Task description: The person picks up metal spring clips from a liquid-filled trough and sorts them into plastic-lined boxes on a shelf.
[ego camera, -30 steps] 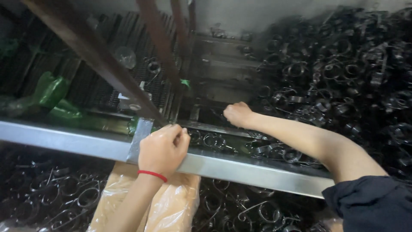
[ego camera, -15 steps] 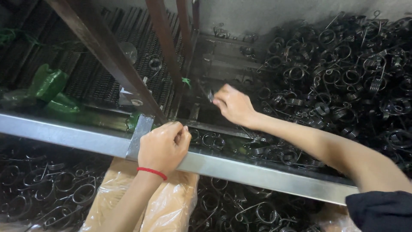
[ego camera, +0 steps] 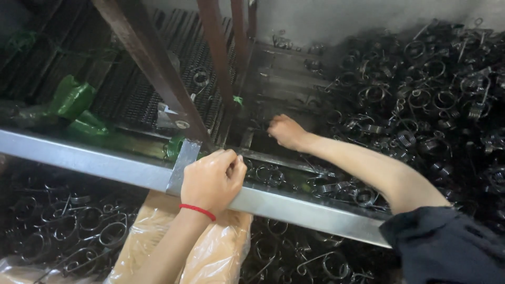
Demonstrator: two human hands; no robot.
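Reaching my right hand (ego camera: 284, 131), fingers curled, toward springs (ego camera: 368, 129) lying rightward; left hand (ego camera: 213, 181) nearer me fists the rail (ego camera: 94, 160).

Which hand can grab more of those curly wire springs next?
Probably the right hand: it reaches into the dark tray, right beside the heap of black wire springs. The left hand grips the shiny metal rail.

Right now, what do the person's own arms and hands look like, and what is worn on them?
Both hands are bare, no gloves. The left hand has a thin red string bracelet around its wrist. The right hand has a bare forearm, with a dark navy sleeve pushed up to the elbow.
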